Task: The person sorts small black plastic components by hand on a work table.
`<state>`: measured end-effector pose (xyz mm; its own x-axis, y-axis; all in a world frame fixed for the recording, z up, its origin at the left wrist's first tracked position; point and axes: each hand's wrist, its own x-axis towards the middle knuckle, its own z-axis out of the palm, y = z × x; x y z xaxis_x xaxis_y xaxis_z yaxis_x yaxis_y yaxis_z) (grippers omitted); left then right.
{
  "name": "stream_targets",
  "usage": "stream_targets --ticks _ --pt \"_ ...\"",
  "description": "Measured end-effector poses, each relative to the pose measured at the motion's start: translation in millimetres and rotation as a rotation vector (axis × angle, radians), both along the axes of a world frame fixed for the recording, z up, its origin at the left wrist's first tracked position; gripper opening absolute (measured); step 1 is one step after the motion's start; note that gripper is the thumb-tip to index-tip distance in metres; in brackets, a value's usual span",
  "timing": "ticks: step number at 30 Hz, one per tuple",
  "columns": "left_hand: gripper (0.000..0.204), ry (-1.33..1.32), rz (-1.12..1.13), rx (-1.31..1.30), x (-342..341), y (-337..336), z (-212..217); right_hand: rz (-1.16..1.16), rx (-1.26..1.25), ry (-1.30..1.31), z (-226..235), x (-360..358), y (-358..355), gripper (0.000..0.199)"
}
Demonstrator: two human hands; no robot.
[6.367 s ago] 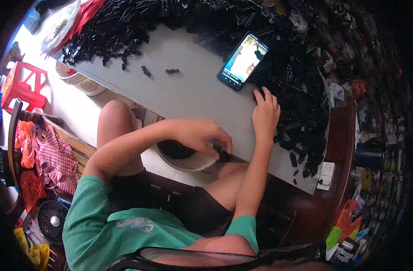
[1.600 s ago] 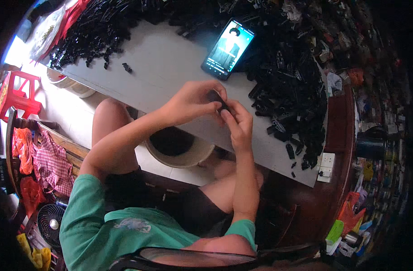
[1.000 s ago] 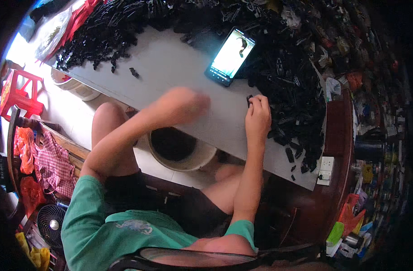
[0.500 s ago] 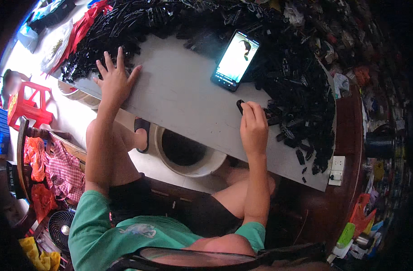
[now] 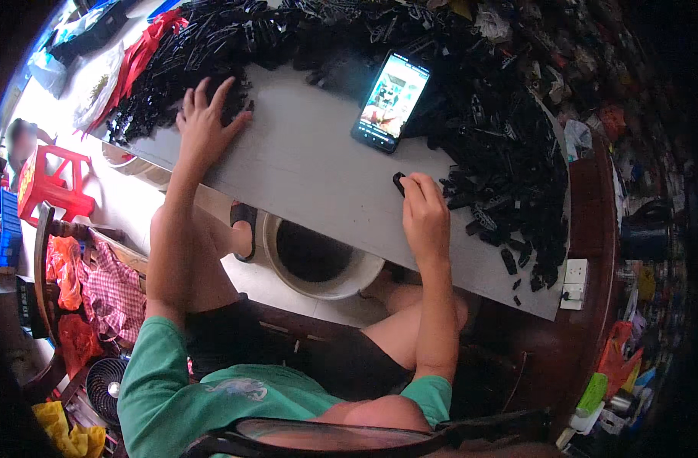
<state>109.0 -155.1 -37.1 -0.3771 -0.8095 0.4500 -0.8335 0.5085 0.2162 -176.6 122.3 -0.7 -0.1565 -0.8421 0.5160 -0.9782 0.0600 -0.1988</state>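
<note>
Near the left end of the grey tabletop, my left hand point(image 5: 204, 130) has its fingers apart and slightly bent, beside a heap of small shiny black pieces point(image 5: 143, 107). Nothing shows in its grasp. My right hand point(image 5: 425, 214) pinches a small, elongated black plastic piece point(image 5: 399, 182) between thumb and fingers, just above the table point(image 5: 303, 153). The exact kind of piece is too small to tell. Right of that hand lies a pile of black plastic parts point(image 5: 502, 175). A lit smartphone point(image 5: 391, 99) lies tilted beyond my right hand, against the pile.
Black parts pile along the table's far edge, with red strips point(image 5: 147, 57) at far left. Under the near edge stands a pale round tub point(image 5: 269, 248) with dark contents. A red stool point(image 5: 74, 164), a person near it, and a wooden chair are left; a white socket point(image 5: 574, 275) is right.
My left hand has shifted a little to the right and its fingers have bent more. The right hand, still pinching the black piece, has moved slightly left. The phone's picture has changed.
</note>
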Motion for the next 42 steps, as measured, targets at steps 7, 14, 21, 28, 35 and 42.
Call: stream_targets --ticks 7,14,21,28,35,42 --pt "0.048 -0.013 -0.202 0.0 -21.1 24.4 2.3 0.002 -0.002 -0.004 -0.6 -2.4 3.9 0.023" --pt "0.052 0.049 -0.378 0.08 -41.1 53.6 8.3 0.007 0.028 -0.017 0.5 -1.2 4.5 0.023" --pt "0.077 -0.019 -0.171 0.062 -48.1 23.0 11.1 0.011 0.007 -0.006 1.1 -2.4 5.8 0.023" --pt "0.073 -0.007 -0.195 0.119 -61.0 7.1 1.9 0.013 0.002 -0.014 4.2 -3.2 11.8 0.023" --pt "0.06 0.024 -0.377 0.142 -71.2 34.6 3.6 0.018 0.012 -0.016 2.6 -6.4 16.7 0.023" --pt "0.057 0.05 -0.335 0.123 -89.8 80.9 9.5 0.032 0.006 -0.001 3.1 -5.2 15.7 0.023"
